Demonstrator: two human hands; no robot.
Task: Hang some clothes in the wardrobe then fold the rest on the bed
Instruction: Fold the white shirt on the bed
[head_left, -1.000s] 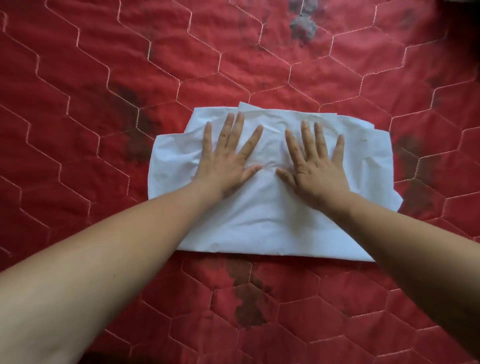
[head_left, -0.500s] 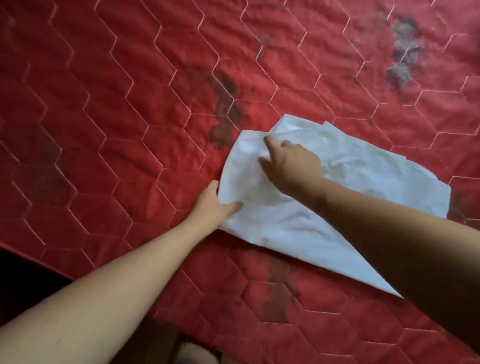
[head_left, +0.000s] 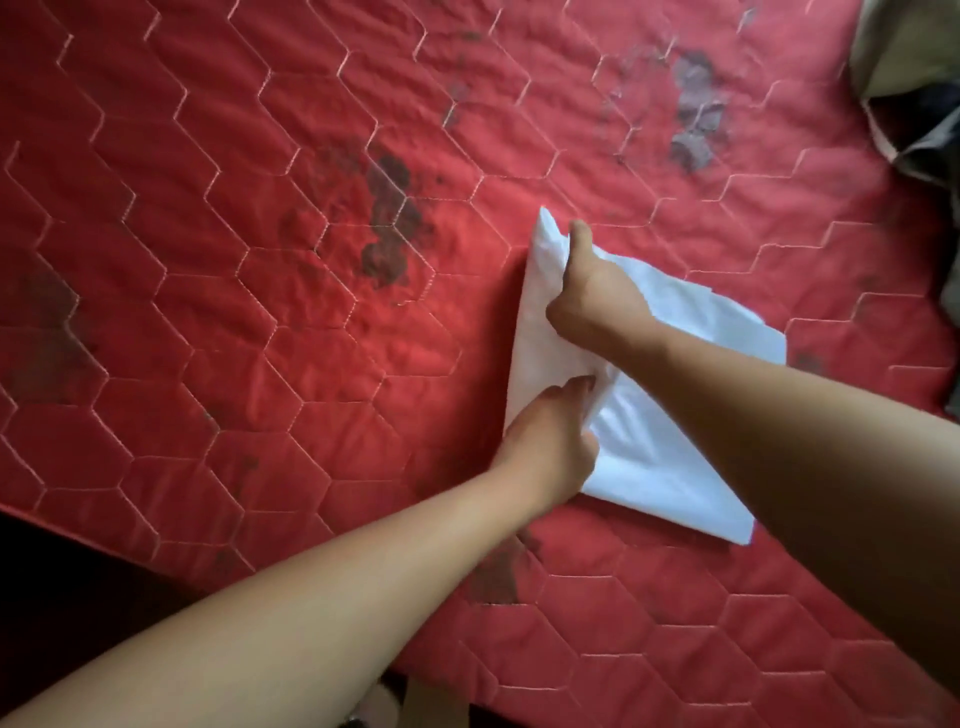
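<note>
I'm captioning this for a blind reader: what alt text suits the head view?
The right hand and left hand grip one edge of a folded white fabric garment lying on a red hexagon-quilted bed cover, right hand at the far corner, left nearer. Crumpled beige and dark clothes lie at the upper right.

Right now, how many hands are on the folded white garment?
2. The left hand grips the white garment at its left edge, nearer the camera; the right hand grips the same edge farther up, near the far corner. No other hand is in view.
</note>
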